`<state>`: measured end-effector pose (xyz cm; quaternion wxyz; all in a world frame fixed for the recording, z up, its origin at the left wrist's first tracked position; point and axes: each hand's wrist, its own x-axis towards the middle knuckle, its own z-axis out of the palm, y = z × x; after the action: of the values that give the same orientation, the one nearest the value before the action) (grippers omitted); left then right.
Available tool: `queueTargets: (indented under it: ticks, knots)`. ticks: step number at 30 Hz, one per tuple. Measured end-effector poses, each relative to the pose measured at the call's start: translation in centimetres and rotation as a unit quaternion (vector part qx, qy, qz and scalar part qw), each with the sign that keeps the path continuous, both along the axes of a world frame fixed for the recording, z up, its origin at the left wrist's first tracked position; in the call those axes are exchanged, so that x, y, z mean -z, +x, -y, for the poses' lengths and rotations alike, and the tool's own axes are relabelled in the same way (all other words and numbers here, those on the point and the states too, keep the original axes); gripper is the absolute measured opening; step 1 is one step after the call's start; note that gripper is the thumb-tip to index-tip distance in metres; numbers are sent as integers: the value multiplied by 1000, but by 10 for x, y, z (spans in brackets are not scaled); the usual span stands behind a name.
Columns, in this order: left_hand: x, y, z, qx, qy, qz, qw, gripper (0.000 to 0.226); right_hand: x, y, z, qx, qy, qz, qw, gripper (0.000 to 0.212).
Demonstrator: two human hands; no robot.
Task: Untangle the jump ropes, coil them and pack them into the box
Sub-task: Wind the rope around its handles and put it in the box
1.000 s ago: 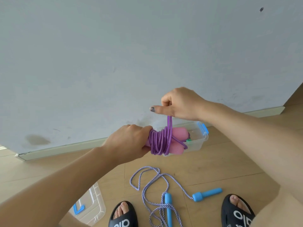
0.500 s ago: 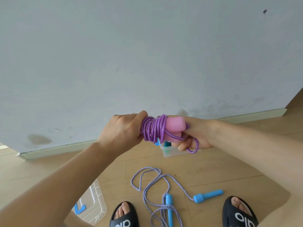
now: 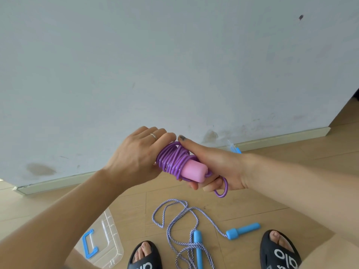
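The glossy purple plastic jump rope [image 3: 172, 162] is coiled tightly around its pink foam handles [image 3: 192, 170], one loop hanging free. The blue-and-white braided jump rope with blue handles [image 3: 186, 226] lies loose on the floor.

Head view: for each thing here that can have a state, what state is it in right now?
Purple rope: wound around the pink handles, a small loop hanging free, held in the air.
Left hand: grips one end of the bundle.
Right hand: grips the other end, thumb on the coils.
Blue-handled rope: loose and tangled on the floor.
Clear lid: lying on the floor by the left foot.
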<state>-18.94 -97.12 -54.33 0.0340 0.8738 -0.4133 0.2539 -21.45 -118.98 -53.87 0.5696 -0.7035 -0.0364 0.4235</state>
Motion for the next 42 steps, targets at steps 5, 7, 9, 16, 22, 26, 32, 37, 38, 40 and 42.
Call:
queueTargets:
  ticks: [5,7,9,16,22,26,32,37,38,40,42]
  knots:
    - [-5,-18,8,-18,-36,-215,976,95,2,4,-11,52,-34,53,997,73]
    - [-4,-22,16,-9,-36,-209,977,93,3,4,-8,51,-21,30,998,70]
    - [-2,-19,20,-9,-36,-176,984,82,2,5,-7,39,14,-10,999,72]
    - [-2,-14,22,-57,-212,-320,922,46,-4,14,-1,5,121,-105,987,50]
    - [2,-12,42,-105,-443,-590,667,64,8,14,-13,209,40,67,975,31]
    - [2,2,39,-184,-462,-622,605,71,16,5,-31,270,16,162,949,20]
    - [4,12,24,-202,-462,-641,579,65,8,-6,-34,256,78,195,944,12]
    - [7,14,16,-225,-446,-630,594,61,-4,-9,-30,202,60,263,942,9]
    - [8,13,16,-222,-439,-633,598,61,-6,-8,-28,186,45,285,939,10]
    - [8,11,20,-212,-427,-637,606,60,-9,-6,-25,134,-13,349,927,6]
    - [8,8,24,-207,-419,-635,615,59,-11,-3,-21,87,-90,419,899,5]
